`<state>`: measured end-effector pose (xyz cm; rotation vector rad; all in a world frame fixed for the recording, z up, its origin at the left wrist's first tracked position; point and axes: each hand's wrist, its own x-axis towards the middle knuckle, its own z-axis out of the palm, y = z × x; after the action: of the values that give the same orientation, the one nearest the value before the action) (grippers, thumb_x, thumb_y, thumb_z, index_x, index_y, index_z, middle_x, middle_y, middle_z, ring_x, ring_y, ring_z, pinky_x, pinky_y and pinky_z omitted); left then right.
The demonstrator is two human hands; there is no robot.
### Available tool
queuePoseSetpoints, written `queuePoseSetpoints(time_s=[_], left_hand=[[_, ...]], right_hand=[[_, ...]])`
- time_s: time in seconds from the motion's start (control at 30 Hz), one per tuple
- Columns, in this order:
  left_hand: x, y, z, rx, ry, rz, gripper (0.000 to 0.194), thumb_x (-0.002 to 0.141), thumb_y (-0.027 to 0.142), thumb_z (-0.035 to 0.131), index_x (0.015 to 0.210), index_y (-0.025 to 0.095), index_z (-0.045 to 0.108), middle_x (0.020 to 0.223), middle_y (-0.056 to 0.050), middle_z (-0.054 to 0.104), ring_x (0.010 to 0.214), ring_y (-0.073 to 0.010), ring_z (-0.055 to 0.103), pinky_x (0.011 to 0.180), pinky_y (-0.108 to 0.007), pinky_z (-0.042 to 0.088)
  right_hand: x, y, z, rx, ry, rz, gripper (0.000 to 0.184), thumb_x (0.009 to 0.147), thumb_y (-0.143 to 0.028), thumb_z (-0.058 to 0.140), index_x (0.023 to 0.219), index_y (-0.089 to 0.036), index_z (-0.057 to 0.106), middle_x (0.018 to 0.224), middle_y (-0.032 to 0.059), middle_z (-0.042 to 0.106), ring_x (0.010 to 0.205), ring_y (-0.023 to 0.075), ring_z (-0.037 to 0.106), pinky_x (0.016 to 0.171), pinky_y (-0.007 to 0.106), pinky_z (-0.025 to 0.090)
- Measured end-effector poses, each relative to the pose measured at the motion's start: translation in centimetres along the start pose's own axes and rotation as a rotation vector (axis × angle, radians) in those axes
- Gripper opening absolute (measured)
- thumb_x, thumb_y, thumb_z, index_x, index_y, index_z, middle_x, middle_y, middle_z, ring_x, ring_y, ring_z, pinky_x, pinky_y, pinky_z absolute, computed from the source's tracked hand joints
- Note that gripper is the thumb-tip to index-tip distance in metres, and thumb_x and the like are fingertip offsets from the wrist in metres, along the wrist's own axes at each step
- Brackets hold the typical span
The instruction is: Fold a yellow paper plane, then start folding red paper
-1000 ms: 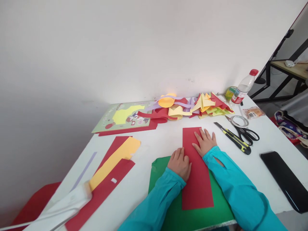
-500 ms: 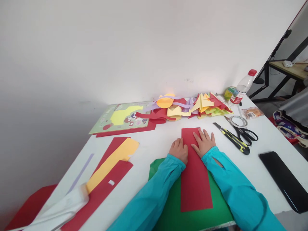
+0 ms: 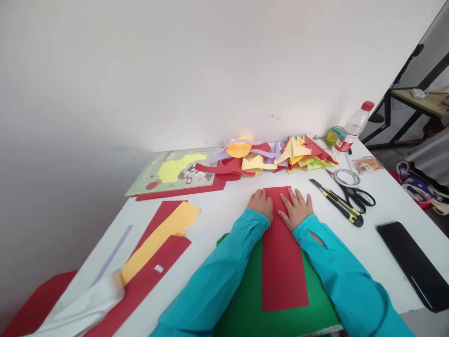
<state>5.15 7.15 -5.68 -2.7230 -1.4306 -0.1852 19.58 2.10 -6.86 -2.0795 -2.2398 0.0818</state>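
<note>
A long strip of red paper (image 3: 284,271) lies lengthwise in front of me, its near part over a green sheet (image 3: 242,304). My left hand (image 3: 261,204) is closed at the strip's upper left edge, fingers curled under and together. Exactly how the fingertips meet the paper is hidden beneath the knuckles. Flat on the upper right part of the strip rests my right hand (image 3: 296,210), its fingers spread. Both arms wear turquoise sleeves. To the right of this hand lie a black-and-yellow utility knife (image 3: 336,202) and black-handled scissors (image 3: 358,196).
Folded and curled coloured paper (image 3: 294,152) lines the wall beside a printed green board (image 3: 150,180). A tape roll (image 3: 346,178), a bottle (image 3: 352,128) and a black phone (image 3: 414,264) are on the right. Paper strips (image 3: 157,238) and a blurred white object (image 3: 91,299) lie left.
My left hand has slid a little way up the red strip's left edge. The right hand stays spread on the paper. The view has shifted slightly.
</note>
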Motion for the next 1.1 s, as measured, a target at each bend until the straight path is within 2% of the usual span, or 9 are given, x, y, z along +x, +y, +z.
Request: queuePoseSetpoints(time_s=[0.23,0.67,0.9,1.1], left_hand=[[0.6,-0.4,-0.3,0.017,-0.011,-0.003,0.027,0.076,0.022,0.051,0.090,0.005,0.065,0.116,-0.024,0.055,0.109,-0.0334,0.046,0.087,-0.044,0.040],[-0.3,-1.1,-0.1,0.025,-0.019,0.038,0.028,0.079,0.019,0.045,0.094,0.006,0.065,0.122,-0.022,0.053,0.115,-0.0314,0.045,0.092,-0.044,0.038],[-1.1,-0.8,-0.2,0.018,-0.026,0.090,0.027,0.069,0.015,0.054,0.091,0.004,0.066,0.118,-0.024,0.056,0.112,-0.0329,0.047,0.094,-0.045,0.036],[-2.9,-0.1,0.0,-0.014,0.015,0.110,0.022,0.066,0.013,0.055,0.084,0.007,0.067,0.111,-0.022,0.059,0.105,-0.0317,0.051,0.090,-0.044,0.039]], right_hand=[[0.0,0.0,0.3,0.004,0.015,-0.002,0.058,0.087,-0.053,0.030,0.138,-0.026,0.029,0.148,0.0077,0.021,0.133,0.0305,0.017,0.102,0.060,0.010],[0.0,0.0,0.1,0.005,0.007,0.002,0.058,0.087,-0.054,0.029,0.138,-0.026,0.028,0.147,0.0078,0.022,0.133,0.0302,0.017,0.102,0.059,0.010],[0.0,-0.1,-0.3,0.007,-0.019,0.010,0.058,0.087,-0.053,0.029,0.138,-0.026,0.029,0.147,0.0076,0.022,0.134,0.0302,0.017,0.102,0.060,0.011],[-0.1,-0.2,-0.5,0.003,-0.032,0.014,0.058,0.088,-0.053,0.029,0.139,-0.026,0.028,0.148,0.0077,0.021,0.134,0.0303,0.017,0.102,0.059,0.011]])
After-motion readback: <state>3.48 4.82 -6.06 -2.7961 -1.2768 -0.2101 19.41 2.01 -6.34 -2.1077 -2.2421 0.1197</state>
